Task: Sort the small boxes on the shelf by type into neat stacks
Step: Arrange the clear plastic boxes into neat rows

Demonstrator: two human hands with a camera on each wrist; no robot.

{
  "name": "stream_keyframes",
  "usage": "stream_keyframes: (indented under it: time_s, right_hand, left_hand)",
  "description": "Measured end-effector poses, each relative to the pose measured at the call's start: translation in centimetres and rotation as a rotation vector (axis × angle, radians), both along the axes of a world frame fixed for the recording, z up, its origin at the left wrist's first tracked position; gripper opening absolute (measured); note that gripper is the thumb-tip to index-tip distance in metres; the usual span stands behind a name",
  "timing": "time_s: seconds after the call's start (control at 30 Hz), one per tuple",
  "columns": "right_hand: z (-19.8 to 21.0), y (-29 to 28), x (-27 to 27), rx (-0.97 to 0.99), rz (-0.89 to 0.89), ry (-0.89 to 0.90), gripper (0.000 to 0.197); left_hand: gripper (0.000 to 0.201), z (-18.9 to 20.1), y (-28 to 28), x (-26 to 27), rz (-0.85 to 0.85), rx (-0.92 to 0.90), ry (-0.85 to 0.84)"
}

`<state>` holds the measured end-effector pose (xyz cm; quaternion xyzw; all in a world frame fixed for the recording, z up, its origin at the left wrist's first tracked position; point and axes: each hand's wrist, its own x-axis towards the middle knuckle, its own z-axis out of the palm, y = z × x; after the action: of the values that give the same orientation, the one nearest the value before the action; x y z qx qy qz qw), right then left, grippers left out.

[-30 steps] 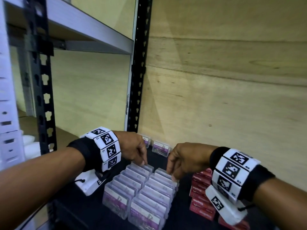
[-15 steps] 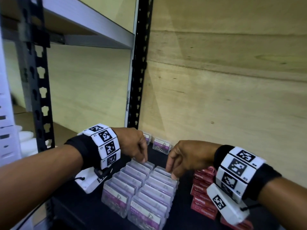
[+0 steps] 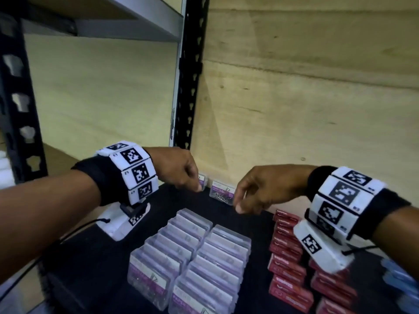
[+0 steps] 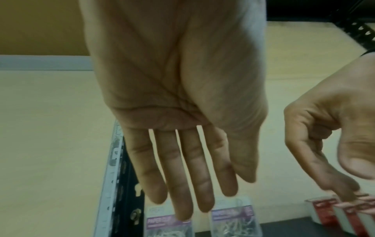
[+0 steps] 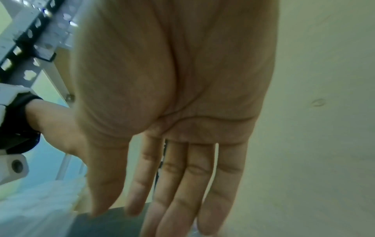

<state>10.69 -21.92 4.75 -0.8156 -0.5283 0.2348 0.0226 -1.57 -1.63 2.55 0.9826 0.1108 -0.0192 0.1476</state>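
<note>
Since both hands are empty with fingers loose and straight, what matters is the two stray paper clip boxes at the back of the shelf behind the purple rows (image 3: 192,252). Left hand (image 3: 179,168) hovers over the left box (image 4: 160,224), right hand (image 3: 260,189) just beside the right box (image 3: 222,193), long sides facing forward, so I'd guess one hand per box

Both forearms reach forward, palms down, each wrist wrapped in a black band (image 3: 97,177) carrying white marker blocks. The left hand (image 3: 174,169) hangs with fingers (image 4: 182,184) straight and slightly spread, holding nothing. The right hand (image 3: 263,189) sits just right of the left hand, apart from it, fingers (image 5: 194,184) extended downward and close together, also holding nothing.
</note>
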Motion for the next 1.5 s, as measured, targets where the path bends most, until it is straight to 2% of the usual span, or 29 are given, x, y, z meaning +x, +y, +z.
stream_keyframes:
  time_s: [0.13, 0.3, 0.43, 0.63, 0.87, 1.2, 1.5]
  right_hand:
    - [0.2, 1.4, 3.1, 0.1, -0.048, -0.261, 0.019]
    - [-0.6, 3.6, 4.5, 0.074, -0.077, -0.319, 0.032]
    - [-1.8, 5.2, 5.1, 0.004, -0.052, -0.373, 0.039]
    - [-2.9, 6.6, 5.3, 0.001, -0.027, -0.377, 0.028]
    - [-2.7, 6.4, 5.3, -0.016, -0.064, -0.242, 0.02]
    - [-2.4, 3.5, 2.8, -0.049, -0.046, -0.143, 0.021]
    - [-2.2, 0.4, 0.0, -0.07, -0.027, -0.139, 0.025]
  left_hand:
    - [0.021, -0.5, 2.8, 1.9, 0.054, 0.128, -0.079]
    - [0.03, -1.6, 5.2, 4.0, 0.05, 0.267, -0.082]
    - [0.038, -2.8, 6.1, 5.4, 0.042, 0.244, -0.057]
    - [0.04, -4.1, 6.2, 6.9, 0.05, 0.236, -0.041]
    - [0.03, -3.2, 5.6, 6.7, 0.025, 0.207, -0.003]
    - [0.025, -1.4, 2.2, 4.9, -0.009, 0.127, 0.101]
    - [0.024, -0.9, -0.9, 2.5, -0.036, 0.091, 0.172]
